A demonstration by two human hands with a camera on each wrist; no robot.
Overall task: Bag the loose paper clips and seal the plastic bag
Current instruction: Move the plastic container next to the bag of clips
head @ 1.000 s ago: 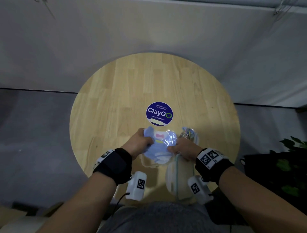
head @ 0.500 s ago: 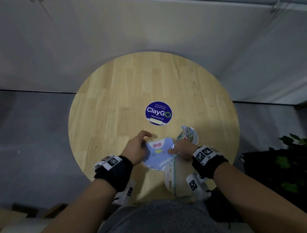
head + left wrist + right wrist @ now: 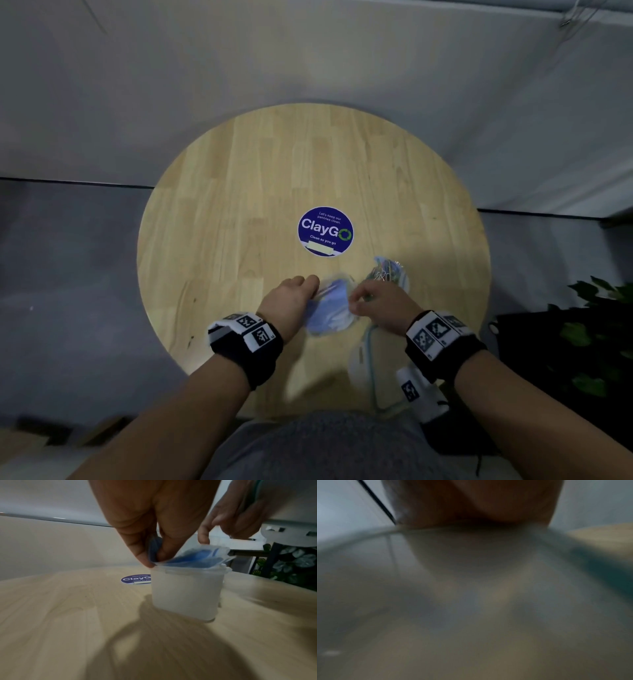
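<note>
Both forearms reach forward over the near edge of the table, each wrist wrapped in a black band with printed markers. The left hand (image 3: 291, 299) lies knuckles up, thumb and fingertips (image 3: 150, 559) curled down and pinching the near left edge of the plastic bag (image 3: 330, 305). The right hand (image 3: 380, 301) sits just beside it, fingers bent, touching the bag's right edge; whether they pinch it is unclear. The right wrist view is blurred.
</note>
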